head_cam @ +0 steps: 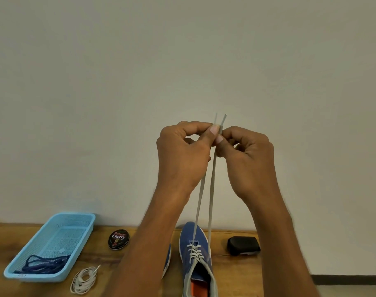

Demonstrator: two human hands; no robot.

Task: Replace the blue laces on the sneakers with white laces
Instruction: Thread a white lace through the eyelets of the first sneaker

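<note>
On the wooden table [236, 273], near its front edge, a blue sneaker [194, 249] lies with its long axis running away from the person, toe toward the wall and open heel end nearest the camera, orange lining showing inside. A white lace [210, 189] is threaded through its eyelets in crossed rows, and both free ends rise almost straight up from the top eyelets, side by side, to well above the table. Up there the left hand [182, 155] pinches one strand between thumb and forefinger, and the right hand [249, 159] pinches the other the same way; the two sets of fingertips meet, and the lace tips stick up just beyond them. A second blue sneaker [167, 260] sits just left of the first, mostly hidden behind the left forearm. Left again stands a round black tin [118, 239] labelled Cherry, then a light blue plastic basket [75, 219] holding a tangle of dark blue laces [44, 264]. A coiled white lace [84, 280] lies just in front of the basket. A black brush-like block [243, 245] rests to the right of the sneaker.
</note>
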